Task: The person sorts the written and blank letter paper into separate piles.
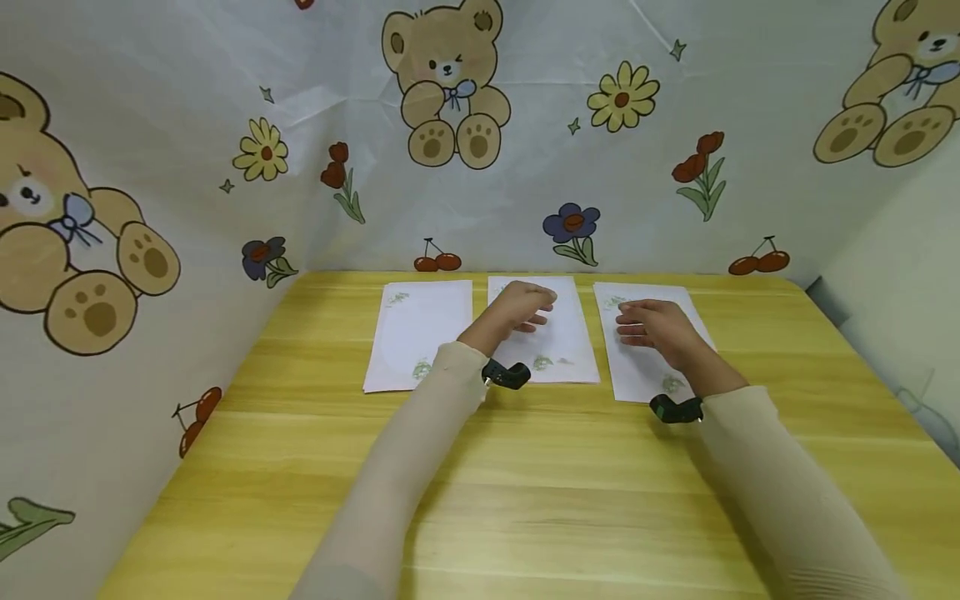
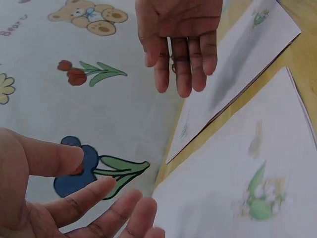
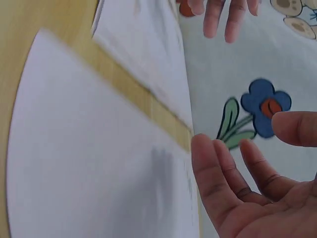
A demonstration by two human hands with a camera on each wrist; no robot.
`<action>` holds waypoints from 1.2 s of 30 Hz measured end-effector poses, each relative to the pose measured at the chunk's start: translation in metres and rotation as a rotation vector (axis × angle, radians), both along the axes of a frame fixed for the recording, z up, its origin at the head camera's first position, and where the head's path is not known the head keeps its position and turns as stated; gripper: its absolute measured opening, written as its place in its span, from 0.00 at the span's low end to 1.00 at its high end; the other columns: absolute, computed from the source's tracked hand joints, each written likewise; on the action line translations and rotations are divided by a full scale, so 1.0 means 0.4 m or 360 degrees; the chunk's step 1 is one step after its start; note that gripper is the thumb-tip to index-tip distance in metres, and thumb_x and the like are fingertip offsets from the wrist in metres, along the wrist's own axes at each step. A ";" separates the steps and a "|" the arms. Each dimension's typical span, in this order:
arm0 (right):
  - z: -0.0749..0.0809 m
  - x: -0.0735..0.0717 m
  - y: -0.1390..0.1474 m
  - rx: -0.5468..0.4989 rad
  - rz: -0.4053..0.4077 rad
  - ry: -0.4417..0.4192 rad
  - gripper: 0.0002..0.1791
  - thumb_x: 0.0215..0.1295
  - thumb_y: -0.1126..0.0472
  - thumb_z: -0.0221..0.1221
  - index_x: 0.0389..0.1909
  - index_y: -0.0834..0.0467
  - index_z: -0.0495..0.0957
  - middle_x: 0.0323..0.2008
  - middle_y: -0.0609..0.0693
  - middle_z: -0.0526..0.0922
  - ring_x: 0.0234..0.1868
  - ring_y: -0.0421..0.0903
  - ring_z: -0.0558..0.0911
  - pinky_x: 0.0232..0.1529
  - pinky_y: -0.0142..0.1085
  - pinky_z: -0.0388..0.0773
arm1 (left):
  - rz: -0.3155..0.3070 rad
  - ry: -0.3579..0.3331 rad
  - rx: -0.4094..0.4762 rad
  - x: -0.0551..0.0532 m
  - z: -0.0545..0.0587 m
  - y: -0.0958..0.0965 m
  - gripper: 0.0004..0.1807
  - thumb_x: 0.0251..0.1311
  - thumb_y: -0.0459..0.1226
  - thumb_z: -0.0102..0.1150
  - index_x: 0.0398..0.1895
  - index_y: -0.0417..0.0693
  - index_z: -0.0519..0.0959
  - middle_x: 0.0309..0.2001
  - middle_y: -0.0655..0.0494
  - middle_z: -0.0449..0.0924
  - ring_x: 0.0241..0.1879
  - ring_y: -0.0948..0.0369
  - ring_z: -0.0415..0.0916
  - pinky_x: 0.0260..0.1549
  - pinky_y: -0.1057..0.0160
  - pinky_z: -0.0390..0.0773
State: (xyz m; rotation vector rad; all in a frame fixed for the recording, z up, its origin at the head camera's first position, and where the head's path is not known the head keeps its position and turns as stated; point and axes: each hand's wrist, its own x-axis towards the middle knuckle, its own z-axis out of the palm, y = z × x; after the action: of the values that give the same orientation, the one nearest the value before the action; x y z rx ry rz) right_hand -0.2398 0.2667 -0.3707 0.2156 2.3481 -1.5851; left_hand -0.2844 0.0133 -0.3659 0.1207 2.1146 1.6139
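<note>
Three stacks of white paper with small green plant prints lie side by side toward the table's back edge: a left stack [image 1: 420, 329], a middle stack [image 1: 566, 333] and a right stack [image 1: 633, 367]. My left hand [image 1: 517, 307] hovers above the middle stack, fingers loosely bent, holding nothing. Over the right stack hangs my right hand [image 1: 660, 325], its fingers relaxed and nothing between them. In the left wrist view, a gap shows between the thumb and fingers [image 2: 106, 218]. The palms roughly face each other.
The yellow wood-grain table [image 1: 540, 500] extends in front of the stacks. Behind it hangs a white cloth [image 1: 525, 192] printed with bears and flowers. Each wrist carries a black device, one on the left wrist [image 1: 506, 375] and one on the right [image 1: 675, 410].
</note>
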 end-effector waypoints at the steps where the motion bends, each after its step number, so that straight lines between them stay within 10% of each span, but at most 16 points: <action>1: 0.000 -0.003 -0.009 -0.0061 0.0019 -0.0016 0.32 0.78 0.51 0.44 0.74 0.67 0.54 0.69 0.67 0.65 0.66 0.59 0.72 0.57 0.35 0.81 | 0.0018 0.0012 -0.0012 0.004 0.004 -0.014 0.23 0.70 0.47 0.53 0.65 0.48 0.74 0.63 0.48 0.76 0.61 0.47 0.76 0.57 0.49 0.79; 11: -0.010 -0.015 -0.022 -0.0167 0.0078 -0.0127 0.34 0.79 0.52 0.43 0.76 0.66 0.49 0.73 0.67 0.58 0.62 0.51 0.75 0.62 0.39 0.78 | 0.0165 -0.0157 -0.0017 0.015 -0.007 -0.128 0.26 0.70 0.48 0.54 0.69 0.53 0.70 0.75 0.54 0.60 0.69 0.47 0.65 0.57 0.49 0.80; 19: -0.015 -0.024 -0.049 -0.0140 0.0017 -0.0200 0.34 0.79 0.51 0.43 0.76 0.64 0.49 0.72 0.65 0.60 0.53 0.45 0.78 0.58 0.38 0.81 | 0.0316 -0.0315 -0.0003 0.005 -0.033 -0.149 0.34 0.67 0.48 0.58 0.72 0.44 0.63 0.71 0.49 0.66 0.61 0.51 0.73 0.42 0.54 0.87; 36: -0.020 -0.049 -0.129 0.0078 0.0039 -0.0089 0.33 0.77 0.49 0.44 0.74 0.63 0.55 0.70 0.64 0.66 0.67 0.58 0.70 0.57 0.42 0.82 | 0.0326 -0.0302 0.0006 0.014 -0.036 -0.200 0.31 0.69 0.48 0.56 0.71 0.47 0.65 0.71 0.49 0.66 0.62 0.52 0.72 0.46 0.53 0.86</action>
State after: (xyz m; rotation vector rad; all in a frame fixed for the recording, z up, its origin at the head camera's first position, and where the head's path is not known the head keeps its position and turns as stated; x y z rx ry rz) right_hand -0.2595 0.2150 -0.3789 0.2374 2.3399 -1.4921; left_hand -0.2787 -0.0665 -0.3802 -0.2462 2.0309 1.6708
